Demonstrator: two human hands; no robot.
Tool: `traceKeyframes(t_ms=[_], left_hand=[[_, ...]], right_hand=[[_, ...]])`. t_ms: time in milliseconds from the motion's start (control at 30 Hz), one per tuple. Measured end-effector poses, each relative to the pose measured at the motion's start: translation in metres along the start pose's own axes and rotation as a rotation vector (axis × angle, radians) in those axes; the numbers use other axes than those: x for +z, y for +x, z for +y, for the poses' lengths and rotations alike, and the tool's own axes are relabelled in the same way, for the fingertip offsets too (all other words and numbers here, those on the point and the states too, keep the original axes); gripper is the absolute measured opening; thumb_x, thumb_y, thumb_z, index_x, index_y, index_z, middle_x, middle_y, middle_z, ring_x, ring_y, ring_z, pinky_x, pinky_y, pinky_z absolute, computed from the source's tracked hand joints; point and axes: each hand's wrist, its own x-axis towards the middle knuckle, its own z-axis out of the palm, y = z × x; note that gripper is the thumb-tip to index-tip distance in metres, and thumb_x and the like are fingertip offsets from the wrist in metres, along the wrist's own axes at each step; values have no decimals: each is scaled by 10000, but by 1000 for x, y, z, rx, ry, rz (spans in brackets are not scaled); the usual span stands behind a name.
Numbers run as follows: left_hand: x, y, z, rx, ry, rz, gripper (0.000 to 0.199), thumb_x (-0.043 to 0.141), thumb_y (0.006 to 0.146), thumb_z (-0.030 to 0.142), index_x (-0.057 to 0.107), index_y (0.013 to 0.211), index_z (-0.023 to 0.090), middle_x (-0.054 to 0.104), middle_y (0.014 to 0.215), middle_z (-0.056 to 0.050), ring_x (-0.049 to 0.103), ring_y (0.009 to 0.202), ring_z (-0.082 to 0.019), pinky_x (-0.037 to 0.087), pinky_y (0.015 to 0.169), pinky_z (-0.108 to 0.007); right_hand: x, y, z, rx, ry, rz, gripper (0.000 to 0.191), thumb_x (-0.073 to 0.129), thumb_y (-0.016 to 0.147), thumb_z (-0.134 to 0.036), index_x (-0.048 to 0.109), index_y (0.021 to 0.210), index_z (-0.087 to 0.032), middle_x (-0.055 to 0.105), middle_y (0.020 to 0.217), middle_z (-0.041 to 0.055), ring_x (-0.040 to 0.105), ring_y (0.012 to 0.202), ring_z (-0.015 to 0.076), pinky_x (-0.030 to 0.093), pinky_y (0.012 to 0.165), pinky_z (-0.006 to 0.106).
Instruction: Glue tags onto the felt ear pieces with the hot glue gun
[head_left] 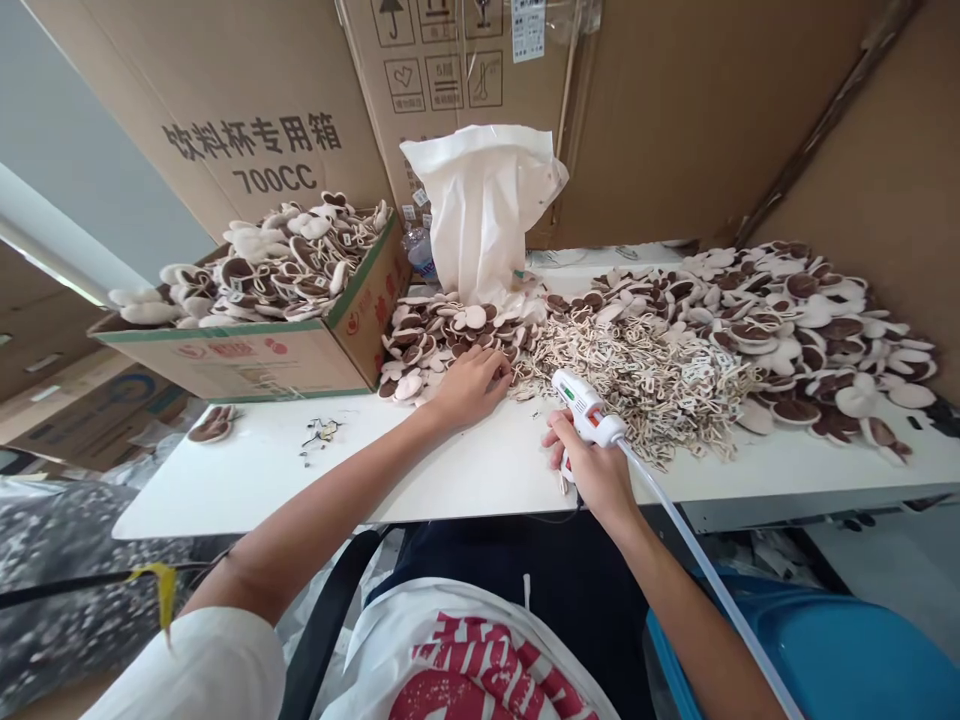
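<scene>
My right hand [596, 475] is wrapped around the handle of a white hot glue gun [589, 408], its nozzle end tipped toward the upper left. A long translucent glue stick [701, 560] runs out of the gun's back, down past my right forearm. My left hand [472, 385] rests at the front edge of a pile of brown-and-white plush pieces [420, 345]. Its fingers are curled, and whatever they hold is hidden. Just right of it lies a heap of cream cord loops [652, 385] with small tags, partly behind the glue gun.
An open cardboard box [247, 360] full of plush pieces stands at the left. More plush pieces [817, 330] are heaped at the right. A white bag [480, 210] stands behind the pile. Small dark scraps [321, 435] and one plush piece [213, 424] lie on the white table [262, 490].
</scene>
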Motion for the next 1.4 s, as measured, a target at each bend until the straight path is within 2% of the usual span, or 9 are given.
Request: traceKeyframes(t_ms=[133, 667, 1400], left_hand=[[0, -1, -1, 12, 6, 7, 51, 537, 1011, 235, 585, 1006, 217, 680, 991, -67, 579, 939, -254, 456, 829, -380], [0, -2, -1, 10, 6, 9, 64, 532, 1013, 238, 591, 1010, 214, 682, 985, -66, 574, 929, -247, 461, 857, -387], [-1, -1, 1, 5, -18, -7, 77, 526, 1016, 247, 596, 1017, 216, 684, 1008, -76, 572, 944, -256, 456, 856, -387]], right_hand=[[1, -1, 0, 4, 15, 3, 365, 686, 895, -569, 675, 891, -204, 719, 728, 23, 619, 499, 150, 486, 474, 259], [-1, 0, 3, -21, -54, 8, 358, 659, 917, -566, 696, 864, -213, 736, 695, 25, 647, 521, 163, 511, 536, 281], [-1, 2, 5, -42, -36, -3, 361, 676, 905, -569, 691, 868, -210, 735, 710, 37, 634, 502, 165, 497, 496, 282]])
